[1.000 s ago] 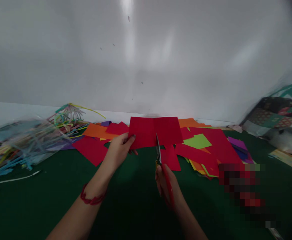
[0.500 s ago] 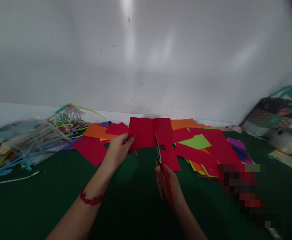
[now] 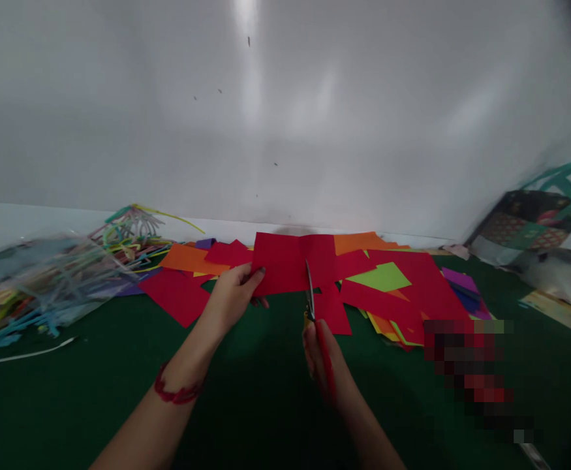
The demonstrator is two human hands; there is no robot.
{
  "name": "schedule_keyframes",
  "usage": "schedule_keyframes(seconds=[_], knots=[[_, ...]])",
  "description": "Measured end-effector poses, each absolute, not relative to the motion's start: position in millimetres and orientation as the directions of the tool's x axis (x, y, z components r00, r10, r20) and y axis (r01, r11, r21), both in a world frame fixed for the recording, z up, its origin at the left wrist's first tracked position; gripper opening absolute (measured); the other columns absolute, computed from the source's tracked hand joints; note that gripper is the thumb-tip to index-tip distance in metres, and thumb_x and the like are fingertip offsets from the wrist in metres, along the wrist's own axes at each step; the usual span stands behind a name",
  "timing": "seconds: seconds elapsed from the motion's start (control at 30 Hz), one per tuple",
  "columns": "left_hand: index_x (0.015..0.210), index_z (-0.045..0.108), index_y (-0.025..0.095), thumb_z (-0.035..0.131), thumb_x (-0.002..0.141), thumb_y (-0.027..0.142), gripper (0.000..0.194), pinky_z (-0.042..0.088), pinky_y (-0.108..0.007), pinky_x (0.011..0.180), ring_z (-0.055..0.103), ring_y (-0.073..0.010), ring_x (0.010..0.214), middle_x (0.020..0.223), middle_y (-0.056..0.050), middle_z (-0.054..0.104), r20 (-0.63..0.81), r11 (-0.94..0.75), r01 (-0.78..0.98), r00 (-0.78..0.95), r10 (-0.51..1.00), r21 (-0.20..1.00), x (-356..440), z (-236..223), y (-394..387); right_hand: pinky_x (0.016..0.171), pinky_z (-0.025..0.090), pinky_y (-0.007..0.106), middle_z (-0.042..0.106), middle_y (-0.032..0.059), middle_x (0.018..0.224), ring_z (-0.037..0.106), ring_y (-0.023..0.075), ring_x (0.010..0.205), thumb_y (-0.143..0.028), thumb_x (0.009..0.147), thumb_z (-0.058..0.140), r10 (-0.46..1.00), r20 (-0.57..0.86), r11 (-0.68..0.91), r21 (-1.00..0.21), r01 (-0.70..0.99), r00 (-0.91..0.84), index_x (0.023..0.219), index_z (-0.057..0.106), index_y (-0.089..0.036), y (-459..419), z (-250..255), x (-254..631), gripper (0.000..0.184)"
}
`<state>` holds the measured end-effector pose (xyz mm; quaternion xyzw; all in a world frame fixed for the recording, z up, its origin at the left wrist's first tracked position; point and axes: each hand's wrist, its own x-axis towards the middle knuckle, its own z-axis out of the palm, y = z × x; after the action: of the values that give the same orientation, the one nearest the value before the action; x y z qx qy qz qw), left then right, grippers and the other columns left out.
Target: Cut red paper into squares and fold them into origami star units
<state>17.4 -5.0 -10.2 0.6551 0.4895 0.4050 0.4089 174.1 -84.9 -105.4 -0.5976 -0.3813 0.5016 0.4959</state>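
My left hand point(image 3: 233, 297) pinches the left edge of a red paper sheet point(image 3: 285, 261) and holds it up above the green table point(image 3: 246, 391). My right hand point(image 3: 322, 359) grips red-handled scissors point(image 3: 314, 320). Their blades point up into the sheet's lower edge, near its middle. Behind the sheet lies a spread of red, orange, lime and purple paper pieces point(image 3: 387, 287).
A clear bag of coloured strips point(image 3: 35, 281) lies at the left, with loose strips point(image 3: 133, 228) behind it and a white strip point(image 3: 21, 356) on the table. A patterned bag point(image 3: 534, 222) leans at the right by the white wall.
The part of the red sheet right of the scissors has become narrower. Both hands have stayed almost in place.
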Motion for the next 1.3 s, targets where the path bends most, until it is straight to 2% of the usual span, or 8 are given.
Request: schedule_keyframes(seconds=[0.1,0.27,0.53,0.73,0.93,1.17,1.3], knots=[[0.073,0.059,0.016,0.048,0.082,0.030,0.021,0.043,-0.022,0.047,0.059,-0.0146,0.045,0.048,-0.001,0.061,0.122,-0.191,0.284,0.244,0.962,0.939,18.9,-10.8,-6.2,0.036,0.025,0.020,0.040,-0.0061,0.050,0.033,0.0081,0.038,-0.069,0.073,0.041,0.949,-0.229,-0.227,-0.973,-0.032,0.217,0.074,0.044,-0.022,-85.1,-102.4,174.2,0.047],[0.061,0.058,0.017,0.047,0.082,0.029,0.026,0.042,-0.022,0.046,0.057,-0.0135,0.044,0.045,-0.002,0.061,0.084,-0.189,0.331,0.307,0.948,0.924,22.3,-6.3,-12.4,0.039,0.029,0.023,0.042,-0.0041,0.052,0.036,0.0101,0.040,-0.068,0.075,0.039,0.973,-0.173,-0.159,-0.982,-0.099,0.154,0.077,0.047,-0.022,-84.3,-100.3,177.8,0.046],[0.064,0.059,0.016,0.046,0.082,0.028,0.026,0.040,-0.021,0.045,0.055,-0.0126,0.044,0.046,-0.002,0.062,0.024,-0.175,0.358,0.389,0.921,0.917,24.0,-1.3,-19.5,0.039,0.030,0.022,0.042,-0.0033,0.052,0.039,0.0101,0.041,-0.065,0.077,0.039,0.968,-0.190,-0.174,-0.979,-0.106,0.165,0.074,0.049,-0.021,-82.5,-106.7,183.4,0.045],[0.065,0.058,0.016,0.047,0.082,0.030,0.025,0.040,-0.021,0.045,0.055,-0.0126,0.043,0.045,-0.002,0.061,0.029,-0.169,0.324,0.395,0.918,0.931,21.2,-5.2,-16.7,0.036,0.030,0.022,0.047,-0.0019,0.062,0.041,0.0092,0.041,-0.061,0.078,0.043,0.974,-0.156,-0.136,-0.983,-0.121,0.165,0.078,0.049,-0.022,-83.7,-110.3,184.2,0.040],[0.064,0.057,0.017,0.047,0.082,0.029,0.025,0.040,-0.021,0.043,0.055,-0.0128,0.042,0.044,-0.001,0.061,0.040,-0.185,0.335,0.396,0.917,0.924,20.0,-6.2,-15.6,0.036,0.029,0.022,0.044,-0.0027,0.058,0.039,0.0092,0.042,-0.061,0.078,0.044,0.969,-0.140,-0.126,-0.989,-0.079,0.204,0.072,0.047,-0.022,-86.2,-101.1,183.7,0.039],[0.065,0.057,0.016,0.046,0.083,0.030,0.025,0.038,-0.020,0.043,0.054,-0.0119,0.043,0.046,-0.001,0.061,0.036,-0.187,0.346,0.400,0.916,0.919,20.3,-6.1,-16.0,0.033,0.029,0.020,0.047,-0.0027,0.064,0.041,0.0079,0.040,-0.060,0.079,0.044,0.965,-0.187,-0.162,-0.977,-0.141,0.184,0.081,0.047,-0.023,-82.5,-116.1,184.4,0.037],[0.065,0.057,0.016,0.047,0.083,0.030,0.025,0.037,-0.019,0.042,0.054,-0.0119,0.042,0.044,0.000,0.060,0.033,-0.184,0.339,0.406,0.913,0.923,19.5,-7.9,-14.9,0.031,0.028,0.019,0.046,-0.0038,0.062,0.039,0.0067,0.036,-0.060,0.078,0.044,0.969,-0.173,-0.153,-0.981,-0.123,0.176,0.077,0.045,-0.023,-83.3,-115.7,185.1,0.038]])
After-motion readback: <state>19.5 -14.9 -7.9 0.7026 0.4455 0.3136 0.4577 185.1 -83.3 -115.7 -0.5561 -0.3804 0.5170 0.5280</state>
